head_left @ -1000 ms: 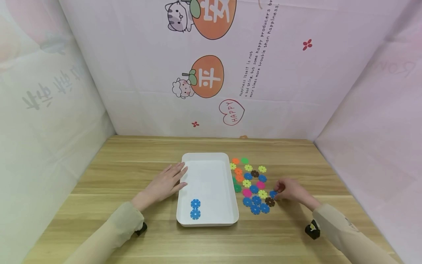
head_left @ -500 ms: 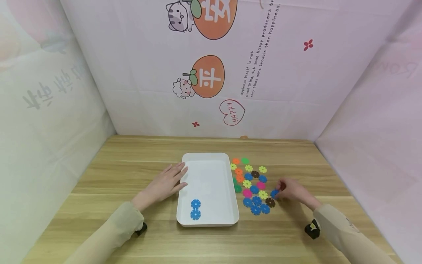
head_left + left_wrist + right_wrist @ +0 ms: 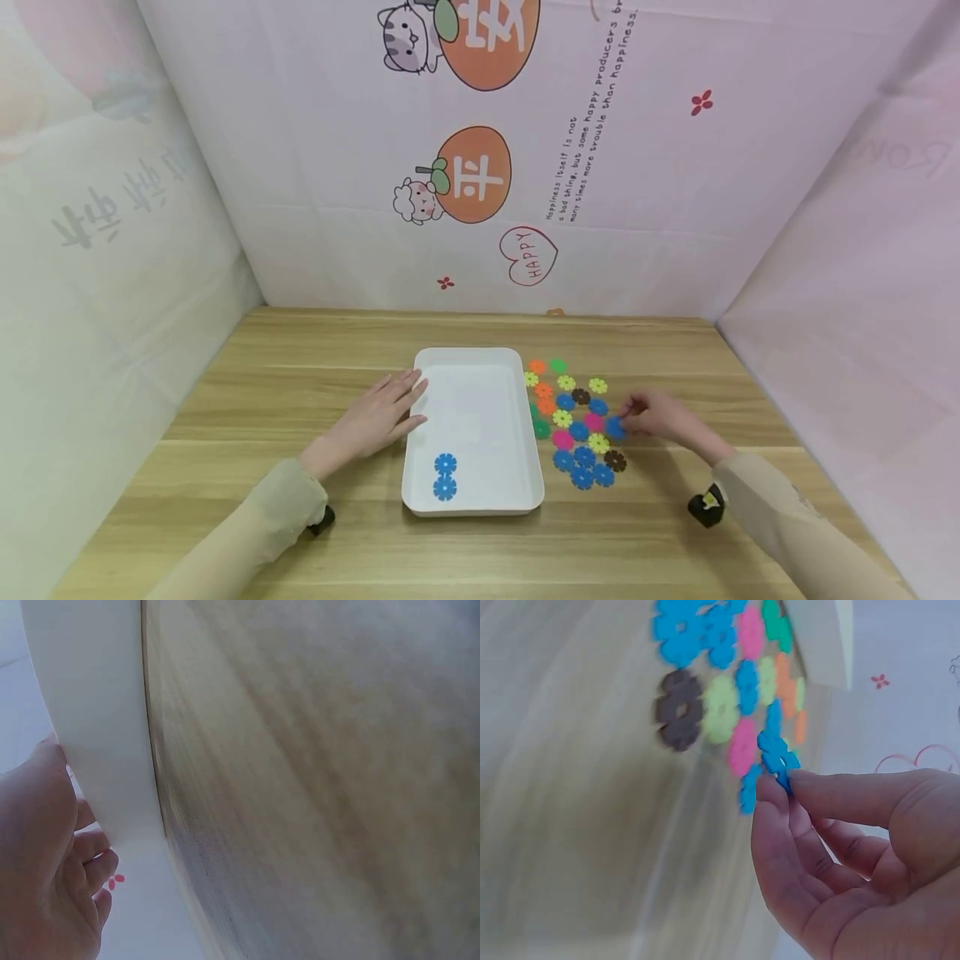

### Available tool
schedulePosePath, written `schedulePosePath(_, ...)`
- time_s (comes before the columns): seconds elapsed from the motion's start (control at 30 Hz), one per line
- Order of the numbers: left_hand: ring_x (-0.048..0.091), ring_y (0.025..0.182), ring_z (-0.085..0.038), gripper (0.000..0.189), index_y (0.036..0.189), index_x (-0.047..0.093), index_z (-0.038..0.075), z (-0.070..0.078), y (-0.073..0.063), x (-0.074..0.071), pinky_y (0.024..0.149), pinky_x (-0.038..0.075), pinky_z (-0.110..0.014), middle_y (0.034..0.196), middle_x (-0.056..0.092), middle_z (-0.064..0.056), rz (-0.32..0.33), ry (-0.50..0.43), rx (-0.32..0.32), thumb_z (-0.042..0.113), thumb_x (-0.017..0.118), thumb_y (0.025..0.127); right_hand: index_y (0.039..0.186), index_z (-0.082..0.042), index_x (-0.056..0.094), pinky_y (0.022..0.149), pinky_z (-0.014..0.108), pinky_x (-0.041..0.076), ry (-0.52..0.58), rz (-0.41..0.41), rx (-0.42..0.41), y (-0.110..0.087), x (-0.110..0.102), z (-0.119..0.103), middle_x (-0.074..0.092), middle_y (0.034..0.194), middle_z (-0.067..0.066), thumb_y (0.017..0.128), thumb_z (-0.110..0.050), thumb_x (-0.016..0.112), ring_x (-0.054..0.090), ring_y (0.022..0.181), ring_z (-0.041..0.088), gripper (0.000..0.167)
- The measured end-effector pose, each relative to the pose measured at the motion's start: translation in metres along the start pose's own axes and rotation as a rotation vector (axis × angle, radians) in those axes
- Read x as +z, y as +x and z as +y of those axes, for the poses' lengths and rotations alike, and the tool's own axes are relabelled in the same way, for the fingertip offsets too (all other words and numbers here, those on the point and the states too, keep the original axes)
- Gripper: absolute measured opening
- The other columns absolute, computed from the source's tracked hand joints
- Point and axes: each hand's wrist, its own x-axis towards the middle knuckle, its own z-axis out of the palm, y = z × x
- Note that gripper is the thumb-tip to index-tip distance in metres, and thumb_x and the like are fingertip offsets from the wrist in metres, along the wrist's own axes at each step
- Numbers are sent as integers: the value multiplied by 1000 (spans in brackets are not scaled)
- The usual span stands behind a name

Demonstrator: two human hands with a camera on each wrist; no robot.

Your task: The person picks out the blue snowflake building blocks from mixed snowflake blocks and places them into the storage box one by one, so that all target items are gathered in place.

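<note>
Between thumb and forefinger, my right hand point(image 3: 662, 418) pinches a blue snowflake disc point(image 3: 778, 756), raised above the wood in the right wrist view. Under and left of it are several loose discs: a brown disc point(image 3: 615, 461), a pink disc point(image 3: 562, 439), a yellow disc point(image 3: 597, 442) and other blue, orange and green ones. My left hand point(image 3: 371, 414) rests with its fingers spread over the left rim of a white tray point(image 3: 472, 400). Inside the tray, near its front left corner, two blue discs point(image 3: 445, 475) lie one in front of the other.
The wooden table point(image 3: 315, 367) meets a printed cloth wall point(image 3: 337, 208) at the back, with further cloth walls at both sides. Some green and yellow discs lie right against the tray's right wall.
My right hand has picked up the blue disc from beside the brown one and moved it slightly back and left. The left hand and tray stay where they were.
</note>
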Motion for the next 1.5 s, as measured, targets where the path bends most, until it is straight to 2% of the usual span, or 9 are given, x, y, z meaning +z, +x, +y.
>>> schedulePosePath(0.13, 32, 150, -32, 65, 153, 36, 5, -1, -1, 1, 123, 28, -52, 161, 33, -16, 3, 7, 2, 46, 48, 103, 101, 4, 63, 63, 31, 55, -3, -22, -16, 7, 0, -17, 65, 89, 10, 92, -10, 64, 59, 75, 17, 16)
schedulePosePath(0.33, 32, 150, -31, 65, 154, 36, 6, -2, -2, 3, 123, 28, -52, 162, 32, -16, 6, 3, -2, 46, 47, 103, 100, 0, 64, 74, 37, 58, -5, -58, -47, 22, 9, -45, 67, 93, 10, 93, -12, 65, 63, 81, 18, 14)
schedulePosePath(0.6, 31, 151, -31, 65, 154, 36, 6, -2, -2, 2, 123, 27, -52, 162, 32, -16, 4, 5, -11, 46, 47, 103, 97, -1, 64, 73, 39, 61, 32, -93, -95, 45, 32, -81, 69, 88, 10, 91, -9, 67, 68, 76, 24, 10)
schedulePosePath(0.77, 32, 150, -31, 65, 153, 37, 6, -1, -1, -1, 123, 27, -53, 161, 32, -16, -4, -5, -3, 45, 47, 103, 97, 2, 63, 79, 43, 63, 78, -136, -122, 57, 50, -101, 67, 89, 12, 91, -3, 67, 73, 81, 27, 9)
schedulePosePath(1.03, 33, 150, -33, 59, 153, 37, 6, -4, 1, -2, 123, 27, -54, 161, 32, -17, -12, -2, 26, 39, 45, 105, 94, -4, 64, 71, 29, 62, 42, -162, -122, 76, 81, -122, 66, 85, 7, 90, -5, 68, 70, 74, 16, 5)
schedulePosePath(1.27, 30, 151, -32, 65, 155, 32, 5, -5, 2, -3, 124, 24, -53, 163, 30, -15, -42, -13, 13, 44, 44, 104, 93, -3, 66, 71, 28, 62, 25, -199, -141, 84, 107, -139, 66, 84, 7, 90, -4, 69, 68, 72, 15, 4)
schedulePosePath(1.5, 30, 151, -30, 67, 154, 33, 3, -5, 2, -4, 124, 25, -52, 162, 31, -14, -44, -18, -4, 45, 45, 104, 92, -6, 67, 74, 28, 62, -23, -220, -128, 89, 126, -156, 66, 84, 5, 90, -4, 70, 65, 73, 15, 3)
